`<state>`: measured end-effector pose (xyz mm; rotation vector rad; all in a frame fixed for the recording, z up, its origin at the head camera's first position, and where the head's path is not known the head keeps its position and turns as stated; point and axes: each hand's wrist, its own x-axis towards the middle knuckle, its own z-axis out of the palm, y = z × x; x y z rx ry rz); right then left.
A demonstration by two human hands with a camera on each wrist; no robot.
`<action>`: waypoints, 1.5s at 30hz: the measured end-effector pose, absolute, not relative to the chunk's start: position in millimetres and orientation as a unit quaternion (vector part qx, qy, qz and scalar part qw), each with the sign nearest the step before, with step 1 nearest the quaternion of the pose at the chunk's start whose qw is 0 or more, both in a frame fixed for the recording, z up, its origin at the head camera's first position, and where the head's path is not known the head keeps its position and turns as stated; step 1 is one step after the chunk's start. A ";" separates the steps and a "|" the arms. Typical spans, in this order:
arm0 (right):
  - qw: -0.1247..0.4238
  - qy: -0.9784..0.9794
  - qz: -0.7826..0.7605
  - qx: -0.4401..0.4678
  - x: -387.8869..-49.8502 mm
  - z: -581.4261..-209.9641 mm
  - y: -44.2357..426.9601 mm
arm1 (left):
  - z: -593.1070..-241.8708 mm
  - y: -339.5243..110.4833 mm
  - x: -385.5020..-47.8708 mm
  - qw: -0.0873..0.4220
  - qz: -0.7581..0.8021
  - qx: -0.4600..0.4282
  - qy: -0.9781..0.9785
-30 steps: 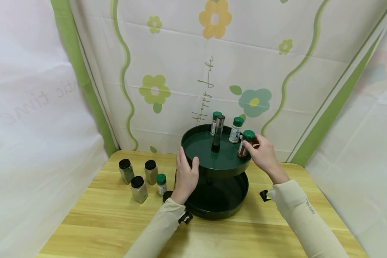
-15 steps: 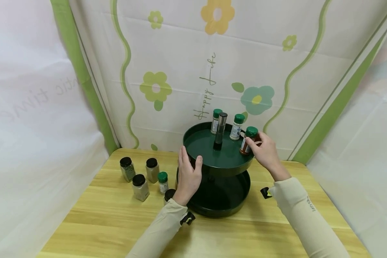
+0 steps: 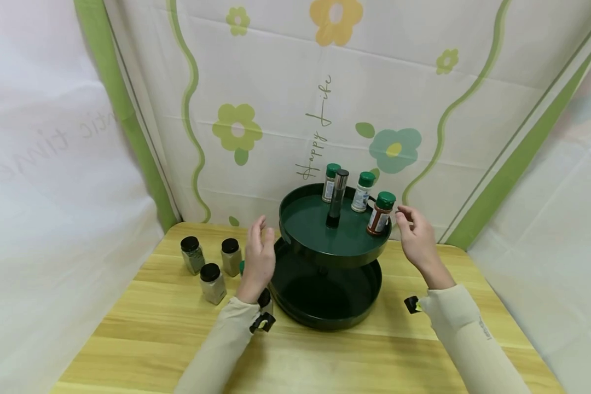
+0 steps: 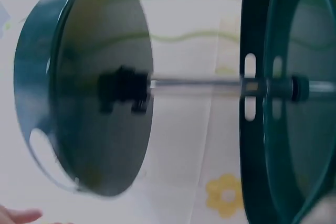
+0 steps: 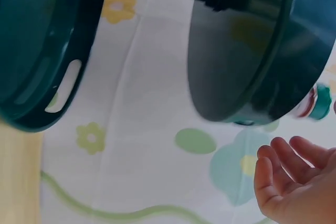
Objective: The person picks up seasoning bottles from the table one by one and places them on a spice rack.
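A two-tier dark green turntable rack (image 3: 307, 232) stands on the table, its central post (image 3: 338, 197) rising through the top tray. On that tray's right side is a spice jar of red-brown contents with a green lid (image 3: 381, 214). My right hand (image 3: 418, 239) is just right of this jar, holding nothing, fingers loosely bent. Two pale green-lidded spice jars (image 3: 362, 192) (image 3: 330, 184) stand farther back on the same tray. Left of the rack, my left hand (image 3: 260, 261) is apart from the rim with its fingers extended. It partly hides a green-lidded jar (image 3: 242, 267) behind it.
Black-lidded spice jars (image 3: 192, 256) (image 3: 231, 257) (image 3: 213, 283) stand on the wooden table (image 3: 143, 334) at the left. Another black-lidded jar (image 3: 266, 301) is partly behind my left wrist. The lower tray (image 3: 325, 298) sits under the upper one. A printed curtain (image 3: 276, 71) hangs behind.
My right hand has let go of the red-brown spice jar and drawn away rightward. My left hand has left the upper tray's rim and shifted left.
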<state>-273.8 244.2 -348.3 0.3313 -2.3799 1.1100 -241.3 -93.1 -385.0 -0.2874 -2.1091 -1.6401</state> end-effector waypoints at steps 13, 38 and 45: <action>0.178 -0.908 0.372 0.069 -264.8 -391.3 278.5 | -382.2 -146.2 -238.9 0.149 -0.487 -0.104 -0.854; 0.070 -0.941 0.319 0.086 -270.1 -462.0 260.7 | -432.6 -175.0 -213.4 -0.078 -0.486 -0.265 -0.830; 0.068 -0.942 0.317 0.089 -270.0 -472.8 253.6 | -445.1 -177.0 -214.1 -0.098 -0.464 -0.286 -0.833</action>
